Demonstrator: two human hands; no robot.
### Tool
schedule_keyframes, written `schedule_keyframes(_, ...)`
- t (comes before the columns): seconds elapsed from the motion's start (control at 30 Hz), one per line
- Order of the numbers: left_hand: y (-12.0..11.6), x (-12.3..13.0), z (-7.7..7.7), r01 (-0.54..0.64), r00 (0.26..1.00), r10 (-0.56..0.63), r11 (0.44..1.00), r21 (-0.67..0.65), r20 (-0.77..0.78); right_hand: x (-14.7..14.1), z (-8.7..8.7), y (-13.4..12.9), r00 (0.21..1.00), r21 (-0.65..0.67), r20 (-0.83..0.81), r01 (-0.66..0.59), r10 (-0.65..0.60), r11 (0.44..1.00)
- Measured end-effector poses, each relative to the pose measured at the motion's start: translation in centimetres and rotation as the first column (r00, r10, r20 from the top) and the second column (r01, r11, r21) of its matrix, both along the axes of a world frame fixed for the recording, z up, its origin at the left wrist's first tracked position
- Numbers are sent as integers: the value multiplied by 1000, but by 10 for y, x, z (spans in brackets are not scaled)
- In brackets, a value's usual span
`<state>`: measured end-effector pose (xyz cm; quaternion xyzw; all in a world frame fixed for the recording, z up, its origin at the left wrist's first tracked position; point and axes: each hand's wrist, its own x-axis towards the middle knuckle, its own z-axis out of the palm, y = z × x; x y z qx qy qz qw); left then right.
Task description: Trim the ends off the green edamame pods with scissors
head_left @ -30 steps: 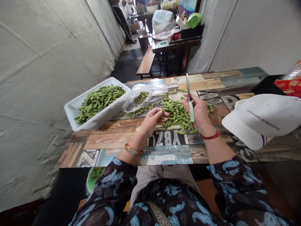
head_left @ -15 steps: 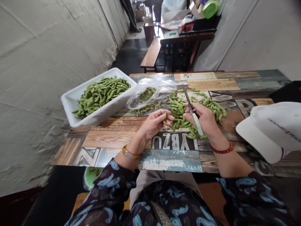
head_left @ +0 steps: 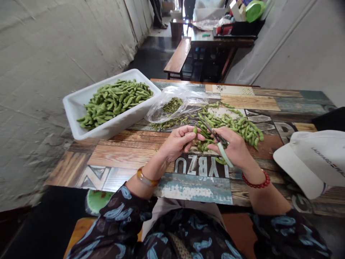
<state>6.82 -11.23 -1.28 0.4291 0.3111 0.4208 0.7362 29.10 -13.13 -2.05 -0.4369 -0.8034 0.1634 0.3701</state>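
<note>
The wood-plank-patterned tabletop [head_left: 118, 156], printed with large letters, is occupied by a white plastic tub [head_left: 118, 124] of edamame pods [head_left: 115, 102], a clear plastic bag [head_left: 190, 96], scattered trimmings [head_left: 167, 125], heaped loose pods [head_left: 244, 127] and a white baseball cap [head_left: 304, 158].

That head camera sits above and behind the grip of the left hand [head_left: 179, 143]. It faces forward and down, near.

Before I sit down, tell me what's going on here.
A person at a table holds one green pod in the left hand and scissors in the right hand, blades toward the pod. Loose pods lie just beyond the hands. Off to the left, a white tub holds a heap of pods; a clear plastic bag with green scraps lies beside it. A white cap rests on the right.
</note>
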Motion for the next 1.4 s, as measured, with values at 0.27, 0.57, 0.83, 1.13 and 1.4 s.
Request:
schedule_keyframes(0.27,-2,0,1,-62,990,73,994,93,-120,1,1,0,990,-55,78,-114,118,992)
schedule_keyframes(0.57,-5,3,7,16,971,33,979,203,-238,-4,1,-1,982,-33,45,-181,183,983)
schedule_keyframes(0.83,-3,2,3,7,971,44,977,215,-235,-5,6,-3,982,-94,66,-168,175,981)
schedule_keyframes(1.13,-1,1,1,2,963,49,982,191,-264,-3,6,-3,975,-120,153,-146,163,982)
schedule_keyframes(1.4,4,-3,-5,-15,938,84,979,202,-336,1,5,-2,969,-88,210,-110,127,990)
